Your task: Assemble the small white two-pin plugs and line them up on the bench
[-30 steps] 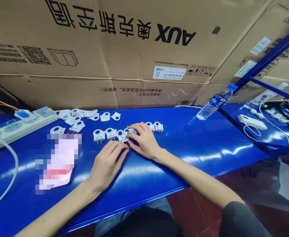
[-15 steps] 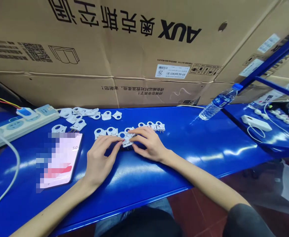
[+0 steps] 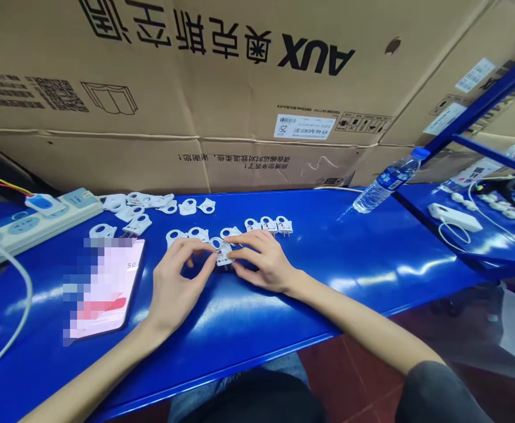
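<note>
Between my hands is a white plug with a ring-shaped handle (image 3: 223,254), its face turned up with small dark and red marks on it. My left hand (image 3: 178,282) pinches its left side between thumb and forefinger. The right side is gripped by the thumb and fingers of my right hand (image 3: 263,261). Just behind it lies a similar ring-handled plug (image 3: 229,232), partly covered by my right fingers. Two more ring-handled pieces (image 3: 198,234) lie beyond my left hand, and a short row of plugs (image 3: 268,225) with metal prongs lies behind my right hand.
At the back left is a pile of white ring-handled pieces (image 3: 149,201) near a power strip (image 3: 41,220). A phone (image 3: 114,294) lies left of my hands on the blue table (image 3: 257,329). A water bottle (image 3: 387,182) leans at the right. A large cardboard box (image 3: 239,106) stands behind.
Both hands keep hold of the same plug, which has tilted slightly, and its printed marks show more clearly. The whole view has shifted a little; the other pieces have not moved.
</note>
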Motion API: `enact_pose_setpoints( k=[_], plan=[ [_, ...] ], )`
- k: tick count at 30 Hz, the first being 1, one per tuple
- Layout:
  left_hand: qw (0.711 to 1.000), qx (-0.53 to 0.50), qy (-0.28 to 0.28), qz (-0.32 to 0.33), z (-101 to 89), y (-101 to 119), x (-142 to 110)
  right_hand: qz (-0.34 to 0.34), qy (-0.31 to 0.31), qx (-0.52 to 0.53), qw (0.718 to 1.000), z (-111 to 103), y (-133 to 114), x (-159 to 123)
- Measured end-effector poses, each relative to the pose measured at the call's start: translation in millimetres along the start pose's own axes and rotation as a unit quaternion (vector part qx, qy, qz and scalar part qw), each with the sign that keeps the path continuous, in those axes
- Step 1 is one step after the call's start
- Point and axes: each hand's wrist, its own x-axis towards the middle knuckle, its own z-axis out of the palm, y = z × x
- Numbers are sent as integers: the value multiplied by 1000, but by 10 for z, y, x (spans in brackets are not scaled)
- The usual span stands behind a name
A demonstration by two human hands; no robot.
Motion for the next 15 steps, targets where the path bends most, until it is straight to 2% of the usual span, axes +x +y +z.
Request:
enact_pose_setpoints(
  k=[4, 6, 9, 12, 15],
  plan=[
    [998, -24, -10, -52, 6, -39, 6, 24, -16, -14, 999, 25, -16, -8],
    [999, -20, 0, -44, 8, -35, 5, 33, -9, -18, 999, 31, -16, -7],
    [998, 20, 28, 49, 10, 1, -13, 33, 29, -8, 999, 32, -13, 0],
    [984, 83, 41, 156, 21, 32, -53, 42, 38, 3, 998, 32, -15, 6],
    [973, 127, 43, 188, 38, 26, -90, 54, 45, 18, 997, 42, -22, 11]
  ],
)
